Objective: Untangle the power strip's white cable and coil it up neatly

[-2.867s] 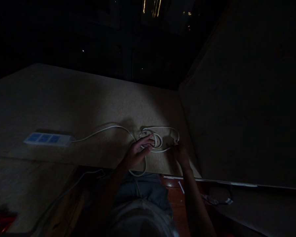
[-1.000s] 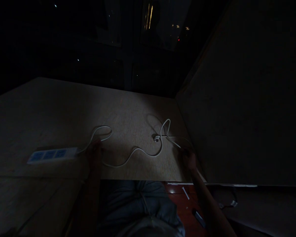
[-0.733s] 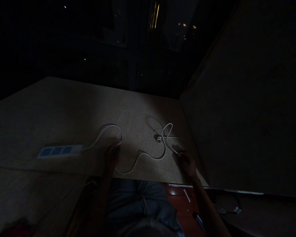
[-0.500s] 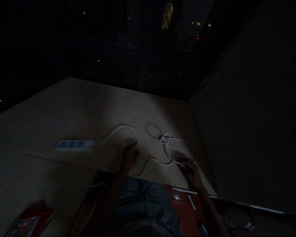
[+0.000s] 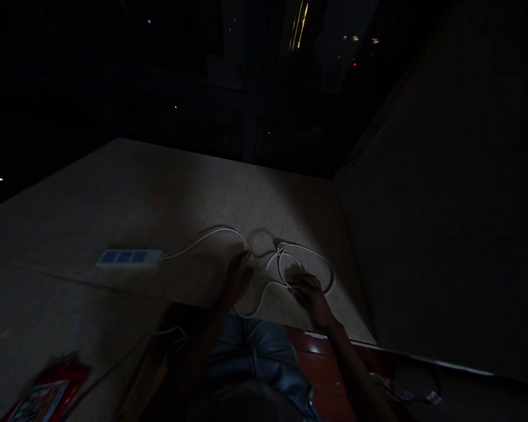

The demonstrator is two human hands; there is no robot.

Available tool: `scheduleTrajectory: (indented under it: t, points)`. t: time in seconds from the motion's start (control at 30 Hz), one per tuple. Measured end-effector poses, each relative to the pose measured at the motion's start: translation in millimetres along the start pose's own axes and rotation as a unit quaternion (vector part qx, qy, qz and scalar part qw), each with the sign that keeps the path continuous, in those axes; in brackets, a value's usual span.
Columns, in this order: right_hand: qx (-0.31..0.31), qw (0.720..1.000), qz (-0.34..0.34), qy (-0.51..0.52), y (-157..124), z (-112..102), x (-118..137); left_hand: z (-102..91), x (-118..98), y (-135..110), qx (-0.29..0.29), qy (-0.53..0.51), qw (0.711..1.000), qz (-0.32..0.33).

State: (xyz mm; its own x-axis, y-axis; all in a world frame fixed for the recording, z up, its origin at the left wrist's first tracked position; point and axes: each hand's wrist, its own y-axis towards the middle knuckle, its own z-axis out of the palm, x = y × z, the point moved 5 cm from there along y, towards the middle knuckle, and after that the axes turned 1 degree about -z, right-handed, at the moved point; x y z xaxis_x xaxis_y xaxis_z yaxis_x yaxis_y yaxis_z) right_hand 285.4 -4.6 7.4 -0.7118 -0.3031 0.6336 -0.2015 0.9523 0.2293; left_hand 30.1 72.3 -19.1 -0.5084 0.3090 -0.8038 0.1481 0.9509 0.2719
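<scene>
A white power strip (image 5: 129, 258) with blue socket panels lies at the left of the pale tabletop. Its white cord (image 5: 211, 232) arches right from the strip to my left hand (image 5: 240, 271), whose fingers are closed on it. Past that hand the cord sags at the table's front edge and rises again to my right hand (image 5: 308, 293). The right fingers pinch the cord where it meets loose loops (image 5: 330, 269) on the table. At the top of the loops is a small bunched part (image 5: 281, 246), too dark to make out.
A red packet (image 5: 48, 392) lies at the lower left, beside a thin pale cable (image 5: 158, 333). The tabletop (image 5: 193, 181) meets a dark wall (image 5: 444, 205) on the right. A dark window with light spots is behind. My legs (image 5: 255, 351) are below the front edge.
My right hand has moved left along the table, closer to my left hand. The cord loops have shifted left and spread wider. My left hand has moved slightly right, still on the cord.
</scene>
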Motion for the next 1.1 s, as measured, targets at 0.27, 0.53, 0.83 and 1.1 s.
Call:
scheduleTrajectory:
  t: [0.27,0.53,0.83,1.1]
  points:
    - [-0.043,0.999,0.009,-0.019,11.3,-8.7,-20.4,-22.3,-50.7,-6.9,-0.038,0.136,0.987,0.071]
    - [-0.051,0.997,0.037,-0.044,-7.7,-27.5,-40.4,4.0,-56.0,-73.3,0.109,0.184,0.971,0.109]
    - [-0.078,0.990,0.103,-0.062,-45.1,-58.9,-83.4,-19.4,-22.8,-48.1,0.151,0.230,0.957,0.094]
    - [-0.125,0.985,0.104,-0.065,-71.3,-67.6,-85.2,-93.8,19.1,-12.1,0.035,0.381,0.923,-0.048]
